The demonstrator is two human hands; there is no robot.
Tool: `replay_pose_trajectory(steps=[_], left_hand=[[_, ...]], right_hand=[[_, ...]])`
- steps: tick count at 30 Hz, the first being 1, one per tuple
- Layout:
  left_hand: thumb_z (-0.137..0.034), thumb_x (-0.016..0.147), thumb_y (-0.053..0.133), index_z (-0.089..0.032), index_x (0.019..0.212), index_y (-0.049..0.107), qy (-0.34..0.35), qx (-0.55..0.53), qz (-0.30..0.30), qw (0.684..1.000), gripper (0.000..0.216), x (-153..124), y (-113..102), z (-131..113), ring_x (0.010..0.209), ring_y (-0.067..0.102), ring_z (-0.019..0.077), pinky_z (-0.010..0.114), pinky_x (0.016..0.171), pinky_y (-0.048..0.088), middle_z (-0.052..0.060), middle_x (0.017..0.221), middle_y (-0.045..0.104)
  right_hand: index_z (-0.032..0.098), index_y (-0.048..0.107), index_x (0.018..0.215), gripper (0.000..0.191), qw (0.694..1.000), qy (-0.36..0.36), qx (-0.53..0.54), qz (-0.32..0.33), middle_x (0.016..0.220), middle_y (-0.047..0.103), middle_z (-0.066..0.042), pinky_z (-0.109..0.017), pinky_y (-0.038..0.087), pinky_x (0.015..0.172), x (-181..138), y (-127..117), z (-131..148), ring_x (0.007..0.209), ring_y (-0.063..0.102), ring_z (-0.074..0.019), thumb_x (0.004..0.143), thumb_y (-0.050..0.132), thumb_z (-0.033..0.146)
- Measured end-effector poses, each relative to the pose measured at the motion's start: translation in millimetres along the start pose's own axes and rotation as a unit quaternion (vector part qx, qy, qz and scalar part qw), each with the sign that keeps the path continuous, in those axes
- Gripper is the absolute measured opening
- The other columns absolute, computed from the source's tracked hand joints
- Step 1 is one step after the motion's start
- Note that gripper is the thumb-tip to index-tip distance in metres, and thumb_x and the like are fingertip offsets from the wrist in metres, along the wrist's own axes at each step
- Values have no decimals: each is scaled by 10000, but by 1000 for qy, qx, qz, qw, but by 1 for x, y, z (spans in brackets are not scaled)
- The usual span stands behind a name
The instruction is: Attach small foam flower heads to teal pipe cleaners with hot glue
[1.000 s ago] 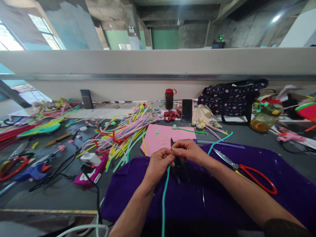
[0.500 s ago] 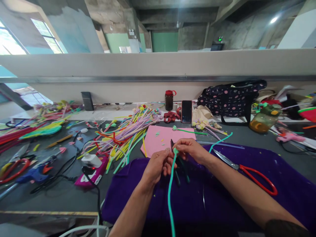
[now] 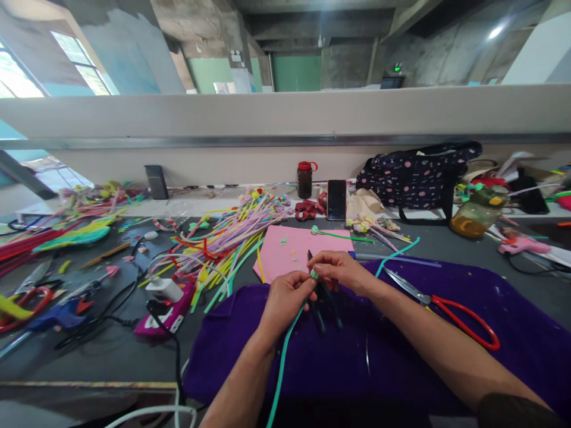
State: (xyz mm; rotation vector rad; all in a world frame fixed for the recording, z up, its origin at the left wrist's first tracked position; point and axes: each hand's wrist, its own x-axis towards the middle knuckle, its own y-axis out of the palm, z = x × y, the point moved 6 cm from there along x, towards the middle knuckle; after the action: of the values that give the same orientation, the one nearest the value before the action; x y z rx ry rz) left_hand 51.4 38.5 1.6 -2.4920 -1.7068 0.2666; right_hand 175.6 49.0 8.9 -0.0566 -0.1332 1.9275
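Over a purple cloth (image 3: 401, 362) both my hands meet on a teal pipe cleaner (image 3: 282, 356). My left hand (image 3: 285, 297) is closed round its stem just below the top. My right hand (image 3: 341, 270) pinches the small coiled tip (image 3: 314, 274) between thumb and fingers. The stem runs down and left toward me, off the bottom edge. Dark pliers (image 3: 322, 303) lie on the cloth right under my hands.
Red-handled scissors (image 3: 450, 312) lie to the right on the cloth. A pink sheet (image 3: 289, 249), a heap of coloured pipe cleaners (image 3: 223, 238), a pink glue gun (image 3: 167, 309) with cables, a phone (image 3: 337, 200), a jar (image 3: 305, 178) and a dotted bag (image 3: 414, 175) crowd the grey table.
The pipe cleaner's loose stem has swung from hanging straight down to slanting left. My hands stay together, turning the coiled tip slightly.
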Motion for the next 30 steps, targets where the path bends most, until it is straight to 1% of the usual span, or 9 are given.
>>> replay_pose_trajectory(steps=[4,8,14,16,18,21,23,25,30], left_hand=[[-357,700,554,-148,674,579,17,-2,6,1000,212,0,1,-1,367,464,68,169,381,320,-8,519,592],[-366,696,564,-143,658,556,14,-32,8,999,225,1,1,1,356,455,69,171,382,318,-12,492,573],[-374,681,586,-146,643,562,25,-54,-16,998,233,2,-1,2,354,445,63,170,381,314,-24,474,560],[-390,678,590,-144,666,578,30,-52,-18,998,246,2,-1,0,359,455,62,170,381,316,-17,496,579],[-423,691,573,-135,680,589,13,-55,9,998,289,2,2,0,345,451,59,169,367,307,-1,501,592],[-493,741,476,-124,709,582,-35,-103,61,992,386,3,6,4,325,458,70,171,329,293,26,512,608],[-509,758,436,-125,736,569,-47,-138,74,986,407,4,8,5,343,493,85,173,318,303,39,554,628],[-492,751,464,-127,750,562,-43,-151,80,984,378,5,8,7,374,521,88,169,326,318,44,600,642],[-407,681,605,-124,707,565,-46,-128,76,988,287,4,8,9,405,529,70,146,354,322,26,588,631]], right_hand=[[142,620,869,232,1000,-12,-9,7,478,487,52,-162,344,377,-1,1,1,396,449,-62,750,537,323],[139,632,842,225,1000,-22,-10,3,493,495,48,-175,345,390,-2,3,7,409,444,-66,737,544,317],[142,624,819,248,999,-37,-13,-1,494,487,42,-174,345,396,-3,4,9,425,441,-69,762,524,362],[144,613,812,254,999,-42,-9,-7,496,487,42,-175,351,398,-2,3,8,428,447,-72,766,519,375],[142,606,820,244,999,-47,-4,-20,498,488,45,-174,353,395,-1,0,8,423,444,-70,762,526,365],[136,601,831,231,998,-51,10,-38,530,513,38,-172,348,382,-1,-6,8,414,435,-65,763,524,343],[135,599,826,225,998,-49,16,-40,537,519,37,-170,342,378,-1,-7,8,413,435,-64,763,522,337],[137,601,824,219,998,-47,15,-35,526,512,41,-171,340,379,-2,-6,8,412,436,-64,761,524,332],[140,607,842,237,999,-43,4,-21,533,517,37,-175,356,396,-2,0,8,429,458,-70,755,535,348]])
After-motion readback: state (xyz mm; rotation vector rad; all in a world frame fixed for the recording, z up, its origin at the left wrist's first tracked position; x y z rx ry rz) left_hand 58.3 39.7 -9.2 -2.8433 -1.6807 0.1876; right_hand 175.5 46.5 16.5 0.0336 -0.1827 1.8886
